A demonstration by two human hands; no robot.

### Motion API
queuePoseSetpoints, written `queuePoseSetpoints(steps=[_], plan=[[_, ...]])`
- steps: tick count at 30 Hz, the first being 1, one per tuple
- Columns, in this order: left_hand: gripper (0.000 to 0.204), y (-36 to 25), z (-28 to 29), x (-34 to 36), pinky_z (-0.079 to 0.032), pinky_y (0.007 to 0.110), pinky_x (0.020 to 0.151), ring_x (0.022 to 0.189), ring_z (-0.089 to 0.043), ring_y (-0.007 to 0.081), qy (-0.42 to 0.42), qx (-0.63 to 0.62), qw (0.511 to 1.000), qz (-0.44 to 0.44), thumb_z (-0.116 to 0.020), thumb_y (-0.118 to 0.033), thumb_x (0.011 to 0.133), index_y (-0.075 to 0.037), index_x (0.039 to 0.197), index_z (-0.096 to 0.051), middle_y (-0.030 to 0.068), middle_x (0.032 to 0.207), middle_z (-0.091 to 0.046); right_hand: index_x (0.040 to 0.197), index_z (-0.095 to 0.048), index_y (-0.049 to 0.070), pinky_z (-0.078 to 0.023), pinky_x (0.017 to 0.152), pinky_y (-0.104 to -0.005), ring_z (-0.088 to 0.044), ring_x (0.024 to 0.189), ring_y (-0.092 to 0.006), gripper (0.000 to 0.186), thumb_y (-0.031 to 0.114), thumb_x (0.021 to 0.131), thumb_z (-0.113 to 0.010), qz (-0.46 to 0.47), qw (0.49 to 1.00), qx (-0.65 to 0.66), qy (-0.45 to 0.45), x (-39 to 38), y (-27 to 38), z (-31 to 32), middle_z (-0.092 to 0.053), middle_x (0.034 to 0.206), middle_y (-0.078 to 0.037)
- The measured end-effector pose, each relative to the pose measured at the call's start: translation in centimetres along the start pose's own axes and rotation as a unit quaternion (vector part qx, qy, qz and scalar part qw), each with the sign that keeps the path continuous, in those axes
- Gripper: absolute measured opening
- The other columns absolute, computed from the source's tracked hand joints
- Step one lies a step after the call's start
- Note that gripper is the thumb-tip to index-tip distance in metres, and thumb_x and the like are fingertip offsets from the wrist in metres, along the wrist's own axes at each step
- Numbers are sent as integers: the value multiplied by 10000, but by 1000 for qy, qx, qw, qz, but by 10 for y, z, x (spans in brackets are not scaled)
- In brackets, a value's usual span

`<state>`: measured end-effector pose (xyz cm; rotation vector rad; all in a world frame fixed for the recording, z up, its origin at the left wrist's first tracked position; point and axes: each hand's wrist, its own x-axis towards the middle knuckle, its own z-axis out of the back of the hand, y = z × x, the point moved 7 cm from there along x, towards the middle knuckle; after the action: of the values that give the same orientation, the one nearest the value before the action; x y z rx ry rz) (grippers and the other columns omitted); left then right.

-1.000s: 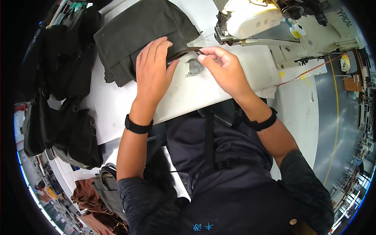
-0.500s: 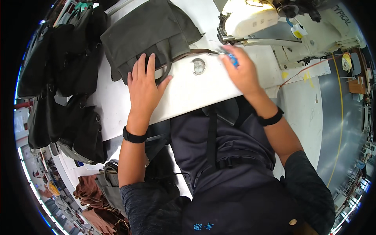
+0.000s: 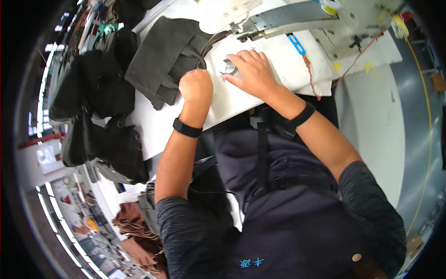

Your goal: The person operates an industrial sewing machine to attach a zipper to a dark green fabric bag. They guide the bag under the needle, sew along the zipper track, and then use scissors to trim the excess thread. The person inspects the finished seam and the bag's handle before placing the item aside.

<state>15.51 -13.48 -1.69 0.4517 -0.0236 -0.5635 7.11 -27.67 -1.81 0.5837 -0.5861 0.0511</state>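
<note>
A dark grey-green fabric bag point(image 3: 160, 56) lies on the white work table. My left hand point(image 3: 196, 86) is closed in a fist at the bag's near side, over the handle point(image 3: 200, 60); the handle's lower part is hidden under it. Thumb and fingers of my right hand point(image 3: 254, 70) close around a small round silvery metal piece point(image 3: 229, 68) at the tabletop. Off to the right of that hand, blue-handled thread snips point(image 3: 296, 44) lie loose, tied to an orange cord point(image 3: 310, 74). A brown strip point(image 3: 215, 41) runs from the bag toward the sewing machine.
The sewing machine's arm point(image 3: 292, 18) spans the far side of the table point(image 3: 241, 104). Several black bags point(image 3: 93, 88) hang at the left. Brown folded material point(image 3: 134, 221) is piled lower left. A red cord point(image 3: 360, 60) runs along the right.
My right hand has let go of the snips and come left to the round metal piece. My left hand, spread flat on the bag before, has curled into a fist near the handle.
</note>
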Motion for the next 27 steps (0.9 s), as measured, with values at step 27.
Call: queuePoseSetpoints(steps=[27], plan=[[310,13,40,50,-494,438,980,1124,-617,326,-110,-281,907,-295,-814,-209,805,-93,1056,-675,81,1140,-678,1322,-621,63,-470,1028,-426,-613,1179,-329,486,218,873,-722,-13,999,33,5,-17,-65,46,-674,1269,-125]])
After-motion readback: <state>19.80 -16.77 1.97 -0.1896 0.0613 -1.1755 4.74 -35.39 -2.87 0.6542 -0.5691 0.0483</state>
